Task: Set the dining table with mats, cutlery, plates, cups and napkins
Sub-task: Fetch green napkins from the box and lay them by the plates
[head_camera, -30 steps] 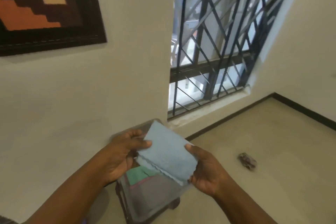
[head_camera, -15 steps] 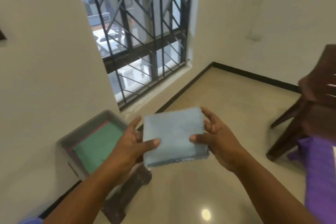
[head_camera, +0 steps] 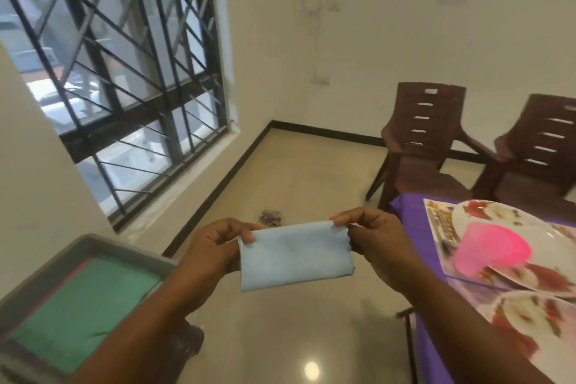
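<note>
A folded light blue napkin hangs in the air in front of me, above the floor. My left hand pinches its upper left corner and my right hand pinches its upper right corner. To the right stands the dining table under a purple cloth. On it lies a printed mat with a flowered white plate and a pink cup on that plate. A second flowered plate sits nearer to me.
A grey bin at the lower left holds folded green napkins. Two brown plastic chairs stand at the table's far side. A barred window fills the left wall. A small scrap lies on the floor.
The view has swung right from the bin toward the table. My hands shifted from holding the napkin's sides to pinching its top corners, so it now hangs down.
</note>
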